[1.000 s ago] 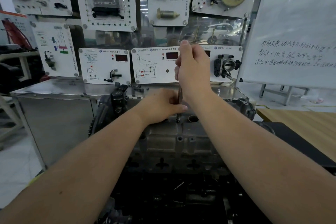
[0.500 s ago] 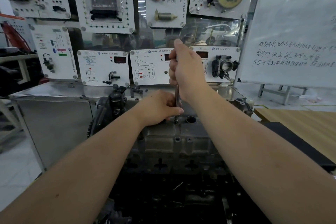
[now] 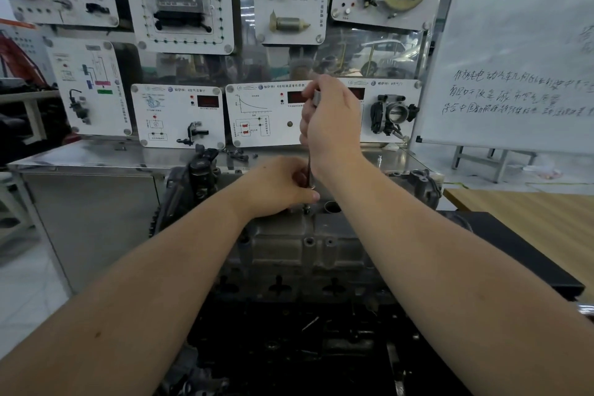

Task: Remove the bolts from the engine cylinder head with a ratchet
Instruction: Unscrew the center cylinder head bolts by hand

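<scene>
both hands [image 3: 331,119] clenched on the upright ratchet [image 3: 309,170], left hand [image 3: 283,186] low near the bolt [image 3: 307,210]: keep straight, turn steadily.

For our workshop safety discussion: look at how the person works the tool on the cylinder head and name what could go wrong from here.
1. The left hand pinches the thin tool shaft right at the bolt; a slip could nip its fingers.
2. The right hand grips the tool high up, so the long shaft may tilt and lose its seat on the bolt.
3. A freed bolt could drop into the open bore beside it.
</scene>
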### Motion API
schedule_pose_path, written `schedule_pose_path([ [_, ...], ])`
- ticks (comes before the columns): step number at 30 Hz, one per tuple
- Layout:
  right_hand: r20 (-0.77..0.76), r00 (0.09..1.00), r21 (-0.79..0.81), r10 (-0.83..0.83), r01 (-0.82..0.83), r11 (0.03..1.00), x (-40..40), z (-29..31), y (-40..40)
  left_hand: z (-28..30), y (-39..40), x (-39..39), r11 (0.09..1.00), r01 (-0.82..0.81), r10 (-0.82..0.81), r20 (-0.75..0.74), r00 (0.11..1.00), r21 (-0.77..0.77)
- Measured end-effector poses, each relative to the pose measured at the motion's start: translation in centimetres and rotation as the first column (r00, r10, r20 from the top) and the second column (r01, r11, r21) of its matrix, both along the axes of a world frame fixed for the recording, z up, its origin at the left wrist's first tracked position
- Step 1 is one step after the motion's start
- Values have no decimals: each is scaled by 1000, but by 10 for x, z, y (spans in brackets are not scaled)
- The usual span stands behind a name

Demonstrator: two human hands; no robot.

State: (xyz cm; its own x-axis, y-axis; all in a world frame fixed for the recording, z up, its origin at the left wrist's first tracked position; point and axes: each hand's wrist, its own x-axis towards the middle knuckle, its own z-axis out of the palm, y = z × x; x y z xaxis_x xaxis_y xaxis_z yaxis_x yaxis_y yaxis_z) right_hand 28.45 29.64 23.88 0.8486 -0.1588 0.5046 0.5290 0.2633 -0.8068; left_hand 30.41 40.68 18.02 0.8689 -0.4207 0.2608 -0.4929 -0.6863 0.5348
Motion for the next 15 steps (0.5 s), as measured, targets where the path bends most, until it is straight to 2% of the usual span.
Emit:
schedule_pose_path([
  [4, 29, 998, -59, 53, -51, 997, 1, 0, -5, -2, 3, -2, 995, 40, -42, -13, 999, -89],
  [8, 86, 969, -170, -230, 242, 955, 3, -1, -1, -1, 1, 0, 999, 14, -13, 14, 1000, -31],
  [9, 70, 963, -169, -261, 270, 948, 4, -1, 0, -1, 0, 1, 1000, -4, 4, 19, 1000, -10],
  [13, -80, 986, -23, -144, 142, 990, 5, 6, 5, -1, -2, 2, 997, -60, 58, 45, 997, 42],
  [15, -103, 991, 3, -82, 83, 997, 6, 8, 3, -1, -1, 0, 997, -48, 46, 43, 998, 52],
])
